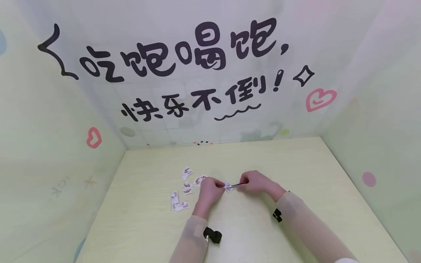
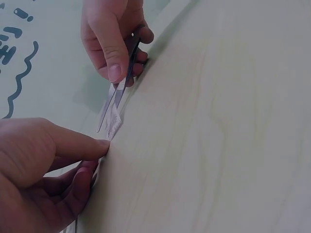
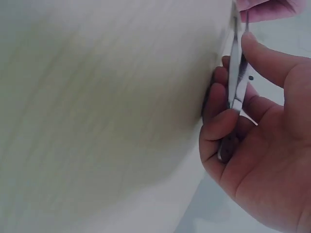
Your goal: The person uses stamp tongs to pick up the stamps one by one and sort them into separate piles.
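Note:
My right hand (image 1: pixel 258 181) grips small metal scissors (image 3: pixel 236 80), fingers curled round the handle end and thumb along the side. Their two blades stand apart in the left wrist view, pointing at my left hand (image 1: pixel 210 191). Between the blades and my left fingertips is a small printed paper piece (image 2: pixel 114 124), its edge pinched by my left thumb and forefinger. The left hand hides part of it. Several small printed paper pieces (image 1: pixel 187 172) lie on the table left of my left hand, and a few are partly covered by that hand.
The pale wood-patterned table (image 1: pixel 263 233) is bounded by light printed walls at the back, left and right. Two paler printed slips (image 1: pixel 182 206) overlap near the left of the scattered pieces. Black wrist cameras (image 1: pixel 213 235) are strapped to both sleeved forearms.

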